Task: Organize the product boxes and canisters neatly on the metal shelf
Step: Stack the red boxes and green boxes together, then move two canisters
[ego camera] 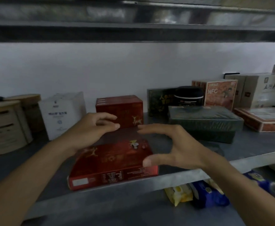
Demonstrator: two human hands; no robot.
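Left hand (91, 128): fingers curled, resting on far left corner of flat red box (112, 163), not clamped. Right hand (171, 149): spread wide, thumb at box's right edge, fingers arched above its far right corner; contact uncertain. Flat red box: lying near front lip of metal shelf (215, 172), tilted slightly clockwise, near edge close to lip. At 12 o'clock, just behind: upright red box (122, 110). At 2 o'clock: stacked green boxes (205, 121), bare shelf between. Behind those: black canister (189, 95), NFC box (220, 93). At 10 o'clock: white pouch (61, 115); at 9 o'clock: tan round canisters (4, 126). Bare shelf surface at 8 o'clock, left of box.
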